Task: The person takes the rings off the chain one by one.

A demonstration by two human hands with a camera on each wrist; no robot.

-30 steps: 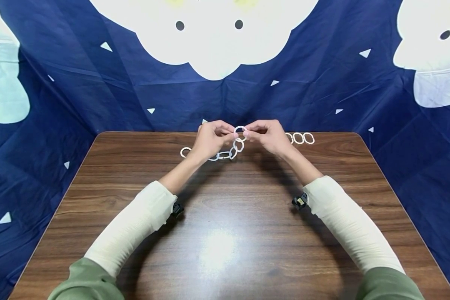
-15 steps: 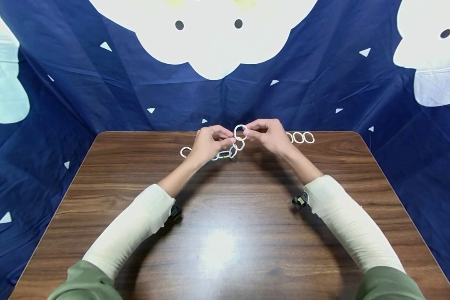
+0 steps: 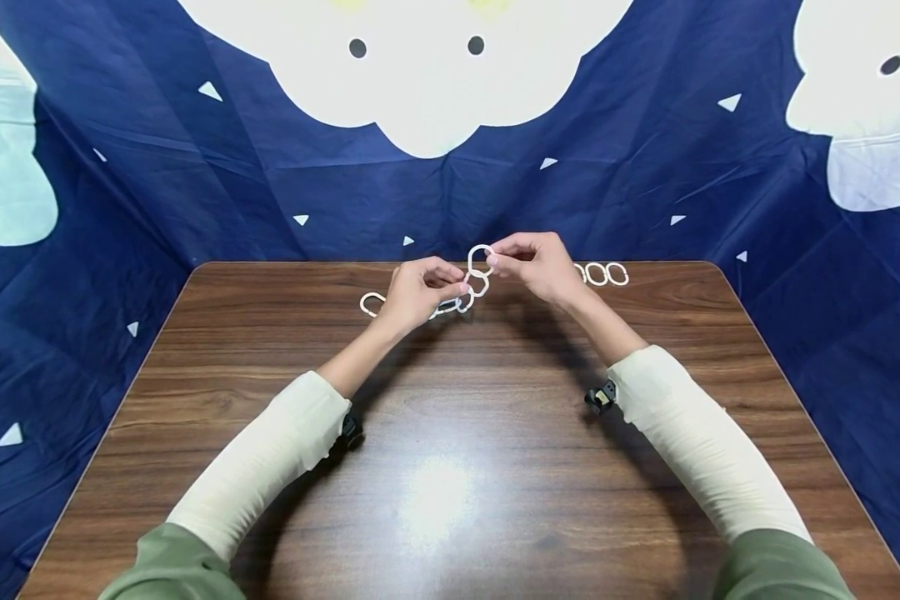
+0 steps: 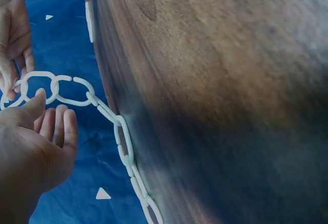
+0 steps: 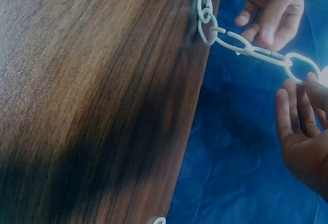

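Observation:
A chain of white, open-ended oval plastic links [image 4: 128,138] rises from the far table edge. My right hand [image 3: 537,265] pinches its raised end link [image 3: 481,247] between thumb and fingers. Beside the neighbouring links, my left hand [image 3: 417,292] has its thumb and fingers spread apart. In the left wrist view the left hand's [image 4: 38,149] thumb lies close to a link, and whether it touches cannot be told. From the right wrist, the left hand [image 5: 277,11] appears loose above the chain. The left hand covers part of the chain in the head view.
Several more white links [image 3: 607,274] lie in a row at the far right of the wooden table [image 3: 450,400]. A white link [image 3: 372,295] shows left of the left hand. Behind the far edge hangs a blue cloth [image 3: 435,200] with white cloud shapes.
The left hand has let go of the end link and moved down and left along the chain. The right hand has lifted slightly with the end link.

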